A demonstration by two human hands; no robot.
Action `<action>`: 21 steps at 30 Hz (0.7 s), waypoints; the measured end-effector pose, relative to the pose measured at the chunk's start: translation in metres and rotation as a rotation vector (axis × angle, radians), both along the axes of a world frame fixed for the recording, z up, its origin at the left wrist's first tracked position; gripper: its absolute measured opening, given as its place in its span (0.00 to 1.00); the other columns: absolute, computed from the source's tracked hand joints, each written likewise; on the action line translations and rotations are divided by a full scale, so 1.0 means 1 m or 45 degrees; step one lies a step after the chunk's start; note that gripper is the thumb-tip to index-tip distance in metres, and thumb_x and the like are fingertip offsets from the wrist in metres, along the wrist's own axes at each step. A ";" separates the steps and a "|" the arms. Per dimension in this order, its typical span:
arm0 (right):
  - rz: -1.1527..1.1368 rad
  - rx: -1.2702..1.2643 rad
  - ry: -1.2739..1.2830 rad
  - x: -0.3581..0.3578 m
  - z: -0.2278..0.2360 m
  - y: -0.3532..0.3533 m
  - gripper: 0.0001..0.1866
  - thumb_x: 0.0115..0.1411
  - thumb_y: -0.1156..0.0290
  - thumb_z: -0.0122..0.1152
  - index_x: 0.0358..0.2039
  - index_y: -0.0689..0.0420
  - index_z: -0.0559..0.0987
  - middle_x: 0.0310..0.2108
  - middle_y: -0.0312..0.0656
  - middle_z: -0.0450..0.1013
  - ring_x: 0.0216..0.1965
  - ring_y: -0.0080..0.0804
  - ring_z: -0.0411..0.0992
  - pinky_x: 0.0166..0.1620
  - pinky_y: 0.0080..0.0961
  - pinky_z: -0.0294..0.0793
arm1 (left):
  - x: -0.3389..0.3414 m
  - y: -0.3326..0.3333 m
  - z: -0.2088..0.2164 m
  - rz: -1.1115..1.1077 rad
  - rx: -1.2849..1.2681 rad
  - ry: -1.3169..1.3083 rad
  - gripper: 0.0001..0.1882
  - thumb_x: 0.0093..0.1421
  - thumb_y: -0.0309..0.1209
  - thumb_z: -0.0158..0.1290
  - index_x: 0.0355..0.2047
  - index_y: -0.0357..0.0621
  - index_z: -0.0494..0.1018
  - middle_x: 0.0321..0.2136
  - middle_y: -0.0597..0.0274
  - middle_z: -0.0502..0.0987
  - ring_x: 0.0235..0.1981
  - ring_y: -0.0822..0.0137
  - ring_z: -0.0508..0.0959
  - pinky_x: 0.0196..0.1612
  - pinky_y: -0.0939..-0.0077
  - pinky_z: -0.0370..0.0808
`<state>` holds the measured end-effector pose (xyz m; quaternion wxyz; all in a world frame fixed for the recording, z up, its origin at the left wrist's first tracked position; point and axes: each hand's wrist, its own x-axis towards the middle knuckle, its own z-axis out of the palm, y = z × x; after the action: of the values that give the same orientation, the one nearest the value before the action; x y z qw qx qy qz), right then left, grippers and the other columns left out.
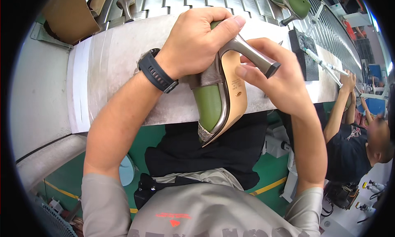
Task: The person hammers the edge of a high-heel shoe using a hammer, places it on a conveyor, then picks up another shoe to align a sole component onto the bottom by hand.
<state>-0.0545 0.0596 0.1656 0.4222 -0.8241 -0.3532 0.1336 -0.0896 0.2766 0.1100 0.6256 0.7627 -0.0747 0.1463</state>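
A green high-heeled shoe [208, 107] is held tilted above the work surface, pointed toe toward me and tan sole turned to the right. It has a glittery toe tip, metallic trim and a glossy dark heel [254, 58]. My left hand [201, 41] is wrapped round its back part, thumb near the base of the heel. My right hand [277, 74] is curled about the heel's right side, with the thumb against the sole; its other fingertips are partly hidden behind the heel. A thin dark tip [281, 43] shows beside its knuckles, too little to name.
Beneath my hands runs a pale worktop [119, 60], with a slatted metal conveyor [164, 2] beyond. Another green heeled shoe [294, 4] lies there. A black block [304, 56] and syringe-like tubes [325, 64] are at the right, near a co-worker [349, 150]. A brown carton [70, 14] stands far left.
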 end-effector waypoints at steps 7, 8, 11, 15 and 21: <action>0.107 -0.015 0.549 0.006 -0.011 0.029 0.21 0.68 0.54 0.70 0.34 0.63 0.83 0.26 0.33 0.75 0.30 0.18 0.67 0.34 0.24 0.71 | -0.006 0.001 -0.002 0.021 -0.093 -0.004 0.20 0.73 0.41 0.54 0.38 0.34 0.82 0.26 0.67 0.79 0.30 0.77 0.75 0.35 0.79 0.72; 0.097 -0.031 0.522 0.003 -0.010 0.028 0.21 0.68 0.54 0.70 0.34 0.62 0.83 0.26 0.32 0.75 0.29 0.17 0.67 0.34 0.24 0.71 | -0.006 -0.001 -0.001 0.025 -0.099 0.001 0.20 0.73 0.41 0.54 0.38 0.34 0.82 0.26 0.67 0.79 0.30 0.77 0.75 0.35 0.79 0.72; 0.022 0.092 0.443 -0.010 -0.020 0.025 0.16 0.68 0.58 0.71 0.37 0.61 0.83 0.26 0.32 0.74 0.29 0.16 0.68 0.33 0.23 0.71 | -0.002 -0.005 -0.002 0.072 0.002 0.002 0.21 0.73 0.43 0.55 0.36 0.34 0.82 0.24 0.69 0.78 0.28 0.80 0.73 0.31 0.79 0.70; -0.068 0.182 0.388 -0.013 -0.030 0.023 0.15 0.67 0.61 0.72 0.38 0.61 0.83 0.27 0.30 0.76 0.29 0.15 0.69 0.31 0.22 0.70 | -0.003 -0.005 -0.001 0.078 0.064 0.040 0.21 0.73 0.43 0.55 0.36 0.34 0.82 0.24 0.69 0.78 0.28 0.80 0.73 0.32 0.79 0.71; 0.085 0.327 0.748 -0.002 -0.039 0.009 0.20 0.68 0.59 0.72 0.47 0.64 0.83 0.35 0.36 0.81 0.37 0.19 0.75 0.41 0.24 0.77 | -0.005 -0.013 -0.010 0.112 -0.104 -0.079 0.21 0.74 0.43 0.53 0.40 0.35 0.83 0.28 0.66 0.81 0.31 0.78 0.76 0.36 0.80 0.73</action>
<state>-0.0560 0.0686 0.1267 0.6021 -0.6782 -0.2571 0.3338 -0.0946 0.2633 0.0996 0.6465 0.7342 -0.0546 0.2001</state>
